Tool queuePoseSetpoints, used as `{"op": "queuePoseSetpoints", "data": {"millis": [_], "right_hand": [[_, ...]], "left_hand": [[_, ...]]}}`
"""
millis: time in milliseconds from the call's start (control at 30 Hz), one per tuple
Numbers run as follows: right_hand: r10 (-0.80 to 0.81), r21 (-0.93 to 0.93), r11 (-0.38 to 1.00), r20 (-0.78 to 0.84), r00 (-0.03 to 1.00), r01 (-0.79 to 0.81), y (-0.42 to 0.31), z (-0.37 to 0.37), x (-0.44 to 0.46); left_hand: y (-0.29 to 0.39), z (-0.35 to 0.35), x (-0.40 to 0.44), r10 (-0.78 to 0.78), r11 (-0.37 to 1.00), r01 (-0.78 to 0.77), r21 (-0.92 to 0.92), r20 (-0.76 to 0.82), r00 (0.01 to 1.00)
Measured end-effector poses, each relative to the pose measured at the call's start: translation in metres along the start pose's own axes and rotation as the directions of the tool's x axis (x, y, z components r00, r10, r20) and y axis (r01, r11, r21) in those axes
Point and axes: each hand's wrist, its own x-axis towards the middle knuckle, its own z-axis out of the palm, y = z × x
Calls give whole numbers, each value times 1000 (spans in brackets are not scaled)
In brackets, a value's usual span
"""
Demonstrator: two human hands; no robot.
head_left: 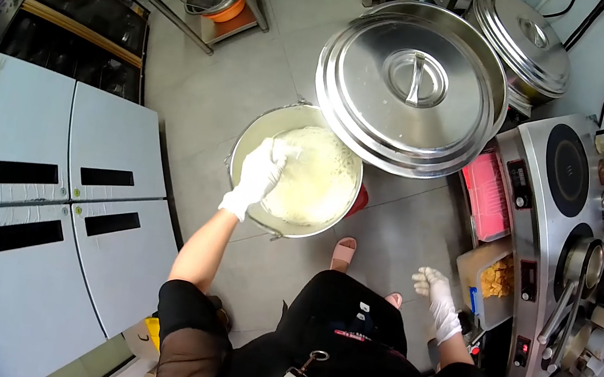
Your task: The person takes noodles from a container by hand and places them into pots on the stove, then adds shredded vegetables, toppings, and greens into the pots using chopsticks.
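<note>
A large round metal pot (247,130) stands below me, filled with a pale, cloudy, foamy liquid (316,179). My left hand (262,172), in a white glove, is over the pot's left side with its fingers closed. Something thin and pale seems to be in its grip, but blur hides what it is. My right hand (433,287), also gloved, hangs in the air to the right of my body. Its fingers are loosely bent and slightly apart, and I see nothing in them. A wide steel lid (367,91) rests askew on the big stockpot behind, overlapping the pot's far right edge.
A second lidded pot (518,37) stands at the back right. Along the right wall runs an induction cooktop counter (542,154) with pans and jars. Beneath it are a pink basket (488,193) and a tub of yellow food (498,278). Fridge doors (24,115) line the left.
</note>
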Motion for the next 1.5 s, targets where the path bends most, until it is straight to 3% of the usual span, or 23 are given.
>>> {"op": "queuePoseSetpoints", "data": {"millis": [67, 167, 200, 267, 400, 567, 600, 767, 867, 900, 933, 1000, 1133, 1233, 1367, 1500], "right_hand": [[-32, -17, 999, 28, 999, 33, -12, 7, 1], [-94, -54, 994, 77, 993, 99, -37, 19, -3], [-115, -61, 991, 96, 989, 122, -44, 22, -4], [-159, -73, 983, 133, 978, 169, -59, 31, -6], [-283, -159, 930, 264, 922, 331, -96, 58, -19], [-355, -199, 869, 384, 852, 452, -127, 96, -45], [-344, -222, 865, 390, 854, 449, -128, 101, -50], [-266, -336, 848, 397, 878, 409, -112, 109, -52], [-207, -385, 854, 368, 906, 351, -89, 100, -42], [-188, -397, 858, 350, 918, 327, -83, 97, -42], [-168, -410, 861, 329, 929, 300, -78, 93, -42], [-167, -393, 874, 309, 936, 286, -73, 86, -45], [-205, -370, 880, 268, 941, 297, -78, 74, -48], [-268, -351, 866, 273, 924, 355, -93, 79, -48], [-420, -315, 792, 338, 842, 522, -137, 108, -56], [-615, -347, 577, 411, 673, 739, -185, 152, -64]], "left_hand": [[25, -40, -10, 116, 992, -120, -27, -123, 986], [58, -91, -17, 147, 929, -173, -328, -104, 984], [68, -107, -19, 185, 930, -219, -294, -139, 973], [94, -140, -29, 215, 859, -259, -441, -149, 965], [135, -201, -42, 405, 773, -514, -372, -335, 851], [194, -277, -57, 269, 830, -479, -286, -546, 793], [198, -289, -56, 330, 785, -552, -280, -566, 756], [209, -285, -74, 340, 817, -455, -354, -341, 876], [174, -217, -66, 440, 818, -478, -321, -186, 878], [138, -185, -45, 513, 796, -497, -345, -50, 857], [114, -155, -38, 408, 890, -385, -245, 51, 912], [72, -96, -31, 388, 921, -388, -2, -39, 921], [69, -87, -32, 335, 936, -331, -118, 19, 942], [105, -136, -41, 268, 947, -260, -186, 18, 963], [147, -199, -49, 382, 876, -411, -253, -159, 911], [183, -252, -51, 419, 832, -498, -242, -314, 852]]}}
